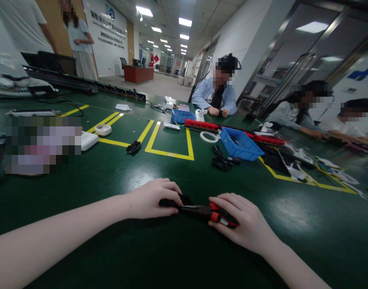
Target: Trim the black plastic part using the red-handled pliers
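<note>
My left hand [160, 199] is closed around a small black object [168, 202] just above the green table, left of centre. My right hand [242, 218] grips pliers with red and black handles [215, 213], right of centre. The pliers' dark metal jaws [194, 208] point left and reach the black object at my left fingertips. Whether the jaws have closed on it is too small to tell.
Beyond my hands, a blue bin [241, 145] stands beside black cable pieces [221, 160] and a white ring [209, 137]. A black crumpled bundle [134, 147] lies by yellow tape on the green table [112, 249]. Across the table, a person [215, 96] sits; others are at the right.
</note>
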Action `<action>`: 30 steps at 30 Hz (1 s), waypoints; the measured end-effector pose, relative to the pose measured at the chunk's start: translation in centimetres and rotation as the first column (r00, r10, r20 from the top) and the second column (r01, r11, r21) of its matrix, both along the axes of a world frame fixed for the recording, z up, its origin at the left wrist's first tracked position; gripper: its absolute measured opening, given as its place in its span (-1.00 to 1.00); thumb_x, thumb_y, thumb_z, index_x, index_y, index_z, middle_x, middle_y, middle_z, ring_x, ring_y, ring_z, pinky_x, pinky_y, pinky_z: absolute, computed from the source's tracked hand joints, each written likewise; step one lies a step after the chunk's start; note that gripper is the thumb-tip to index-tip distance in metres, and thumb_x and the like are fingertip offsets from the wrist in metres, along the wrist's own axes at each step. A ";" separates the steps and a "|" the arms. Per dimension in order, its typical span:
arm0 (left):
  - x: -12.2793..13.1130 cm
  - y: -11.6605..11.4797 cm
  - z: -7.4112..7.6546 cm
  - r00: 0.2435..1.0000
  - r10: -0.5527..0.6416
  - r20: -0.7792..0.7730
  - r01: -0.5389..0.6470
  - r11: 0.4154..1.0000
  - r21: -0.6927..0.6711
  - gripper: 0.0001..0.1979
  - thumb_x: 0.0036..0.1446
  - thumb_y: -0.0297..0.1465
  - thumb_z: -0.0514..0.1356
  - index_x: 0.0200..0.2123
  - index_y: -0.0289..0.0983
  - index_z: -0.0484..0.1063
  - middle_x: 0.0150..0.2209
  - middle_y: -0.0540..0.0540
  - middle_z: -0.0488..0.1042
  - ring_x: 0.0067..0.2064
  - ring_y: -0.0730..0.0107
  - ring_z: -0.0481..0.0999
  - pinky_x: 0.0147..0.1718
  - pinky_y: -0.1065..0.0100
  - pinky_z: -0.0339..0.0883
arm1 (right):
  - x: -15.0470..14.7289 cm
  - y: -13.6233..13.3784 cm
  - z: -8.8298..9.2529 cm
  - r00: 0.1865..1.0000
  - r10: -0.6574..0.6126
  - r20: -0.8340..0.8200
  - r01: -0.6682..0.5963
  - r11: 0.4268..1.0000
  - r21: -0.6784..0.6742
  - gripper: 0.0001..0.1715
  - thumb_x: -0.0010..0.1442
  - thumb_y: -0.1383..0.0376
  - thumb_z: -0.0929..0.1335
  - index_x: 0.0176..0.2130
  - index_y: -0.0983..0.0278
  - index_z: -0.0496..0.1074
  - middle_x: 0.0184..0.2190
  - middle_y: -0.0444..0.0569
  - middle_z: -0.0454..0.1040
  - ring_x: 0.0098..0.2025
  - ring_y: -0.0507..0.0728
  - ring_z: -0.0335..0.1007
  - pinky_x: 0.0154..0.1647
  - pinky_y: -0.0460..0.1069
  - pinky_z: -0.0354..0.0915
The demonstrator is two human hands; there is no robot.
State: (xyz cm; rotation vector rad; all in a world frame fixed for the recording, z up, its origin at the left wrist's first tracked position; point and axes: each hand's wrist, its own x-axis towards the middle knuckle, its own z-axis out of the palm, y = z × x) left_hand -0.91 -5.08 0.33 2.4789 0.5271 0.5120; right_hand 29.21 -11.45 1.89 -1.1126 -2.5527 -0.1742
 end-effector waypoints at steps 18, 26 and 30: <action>0.1 0.0 0.0 1.000 -0.015 -0.009 0.015 1.000 0.021 -0.75 0.24 -0.42 0.23 -0.01 -0.16 0.52 0.01 -0.14 0.48 -0.01 0.19 0.47 -0.04 0.18 0.34 | 0.1 -0.1 0.0 1.000 0.005 -0.023 -0.003 0.997 0.075 -0.57 0.17 0.15 0.41 0.00 0.29 0.42 -0.16 0.10 0.55 -0.20 0.18 0.50 -0.23 0.06 0.45; 0.1 0.0 0.0 1.000 -0.007 -0.021 0.008 1.000 0.027 -0.76 0.24 -0.41 0.23 -0.03 -0.17 0.53 0.02 -0.14 0.47 -0.01 0.19 0.47 -0.04 0.19 0.33 | 0.4 0.0 0.0 0.999 0.009 -0.034 -0.005 0.993 0.115 -0.57 0.17 0.15 0.41 -0.01 0.29 0.41 -0.15 0.11 0.52 -0.18 0.18 0.50 -0.22 0.06 0.46; 0.1 0.0 0.0 1.000 -0.014 -0.011 0.014 1.000 0.023 -0.75 0.24 -0.41 0.24 -0.02 -0.16 0.53 0.00 -0.14 0.47 -0.02 0.20 0.47 -0.06 0.20 0.33 | 0.2 -0.1 0.0 1.000 0.016 -0.026 -0.014 0.995 0.103 -0.56 0.17 0.15 0.42 0.00 0.28 0.40 -0.16 0.10 0.53 -0.19 0.17 0.50 -0.24 0.06 0.46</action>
